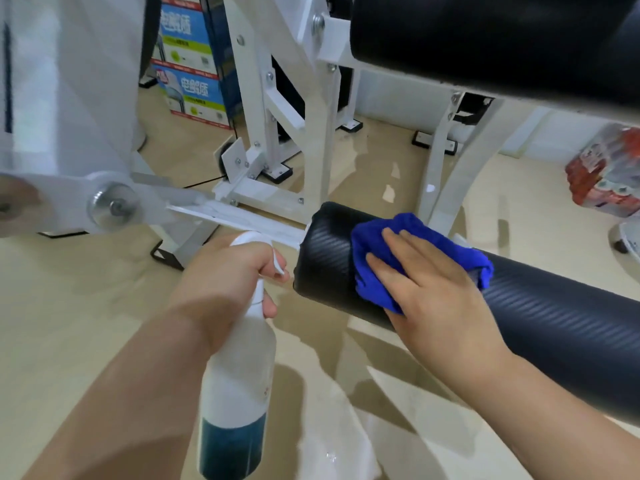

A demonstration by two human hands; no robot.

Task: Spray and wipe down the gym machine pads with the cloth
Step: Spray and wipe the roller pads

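A black cylindrical roller pad (554,327) runs from the centre to the right edge. A crumpled blue cloth (374,244) lies on its left end. My right hand (436,282) presses flat on the cloth with straight fingers. My left hand (228,282) grips the neck of a white spray bottle (239,382) just left of the pad's end, a finger on the trigger. Blue liquid fills the bottle's bottom. A second, larger black pad (485,36) sits at the top right.
The white steel frame (311,109) of the machine stands behind the pads, with a pivot arm and bolt (112,206) at left. Stacked printed boxes (190,60) stand at the back. A shrink-wrapped pack of bottles (606,174) lies on the glossy beige floor at right.
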